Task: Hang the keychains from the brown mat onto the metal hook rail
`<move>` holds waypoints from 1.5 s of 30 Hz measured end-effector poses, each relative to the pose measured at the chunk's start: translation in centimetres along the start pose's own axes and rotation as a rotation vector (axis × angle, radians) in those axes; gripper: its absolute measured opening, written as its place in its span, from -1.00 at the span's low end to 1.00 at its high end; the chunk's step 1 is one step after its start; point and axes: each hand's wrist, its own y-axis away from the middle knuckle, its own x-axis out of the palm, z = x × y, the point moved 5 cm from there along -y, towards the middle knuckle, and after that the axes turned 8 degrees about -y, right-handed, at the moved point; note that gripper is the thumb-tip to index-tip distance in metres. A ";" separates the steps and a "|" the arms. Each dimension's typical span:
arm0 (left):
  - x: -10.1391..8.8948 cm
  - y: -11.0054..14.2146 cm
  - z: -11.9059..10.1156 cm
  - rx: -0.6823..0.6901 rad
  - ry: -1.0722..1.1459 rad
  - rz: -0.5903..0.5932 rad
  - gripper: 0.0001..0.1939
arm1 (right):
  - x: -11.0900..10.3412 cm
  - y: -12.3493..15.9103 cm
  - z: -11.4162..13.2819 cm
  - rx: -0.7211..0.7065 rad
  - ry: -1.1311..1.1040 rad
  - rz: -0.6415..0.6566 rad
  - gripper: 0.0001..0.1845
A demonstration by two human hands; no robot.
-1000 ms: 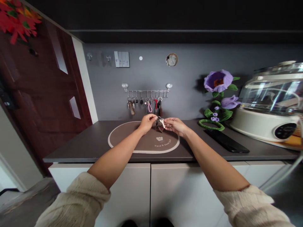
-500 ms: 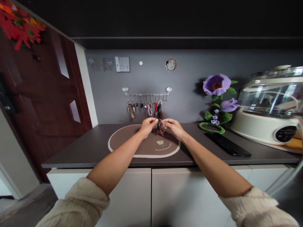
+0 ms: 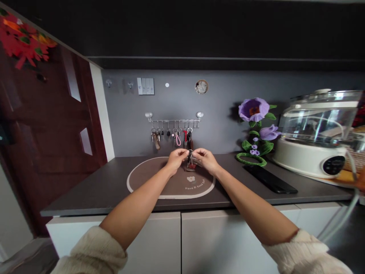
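My left hand (image 3: 176, 160) and my right hand (image 3: 207, 160) meet over the mat, each pinching a key ring (image 3: 190, 152) between thumb and fingers. From the ring dangles a bunch of keys (image 3: 190, 160) with a dark red piece at the bottom. Fingertips hide part of the ring. Just behind, a metal hook rail (image 3: 175, 121) on the grey wall carries several other key sets, among them a pink loop (image 3: 178, 140) and a red fob (image 3: 185, 135). Below my hands lies a brown oval mat (image 3: 156, 180) with a pale border.
Purple fabric flowers (image 3: 253, 110) stand on the right of the dark counter (image 3: 94, 192), with a black phone (image 3: 269, 179) lying in front. A white appliance with a clear upper part (image 3: 305, 156) is further right. A dark cabinet (image 3: 182, 30) overhangs everything.
The view has tilted slightly, so the scene sits lower in the picture. My fingertips have come closer together on the key ring, and the keys hang beneath it.
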 end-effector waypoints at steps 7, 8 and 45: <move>-0.1 0.0 0.1 0.003 -0.027 -0.007 -0.63 | 0.0 -0.5 0.1 -0.055 0.046 0.019 -0.69; -0.2 0.0 0.1 0.005 -0.031 -0.010 -0.63 | 0.0 -0.6 0.1 -0.061 0.046 0.022 -0.70; -1.4 -0.2 1.2 0.005 -0.291 -0.144 -0.77 | -1.9 -12.2 1.9 0.149 -0.242 -0.473 -0.87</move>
